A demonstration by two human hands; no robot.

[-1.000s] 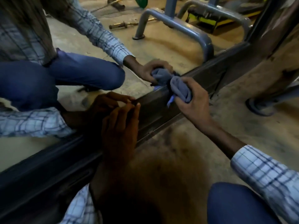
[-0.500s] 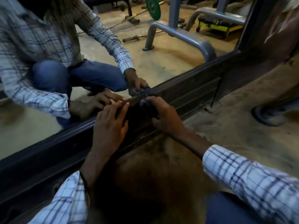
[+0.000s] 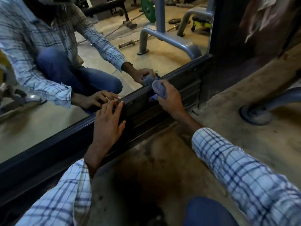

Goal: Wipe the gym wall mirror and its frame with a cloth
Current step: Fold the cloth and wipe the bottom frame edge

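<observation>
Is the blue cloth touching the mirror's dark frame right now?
Touching. The head view shows the right hand pressing the bunched cloth onto the frame, no gap between them.

There is one mirror [image 3: 40, 128], filling the upper left of the picture, and one dark frame [image 3: 48, 154] along its lower edge. Two grips show: the left grip [image 3: 108, 121] at centre and the right grip [image 3: 171, 100] just right of it. One blue cloth [image 3: 160, 89] is in view. There are two checked sleeves, the left sleeve [image 3: 61, 193] at lower left and the right sleeve [image 3: 244, 173] at lower right. One green weight plate [image 3: 147, 9] is reflected at top centre. One round machine foot [image 3: 255, 114] sits at the right edge.
</observation>
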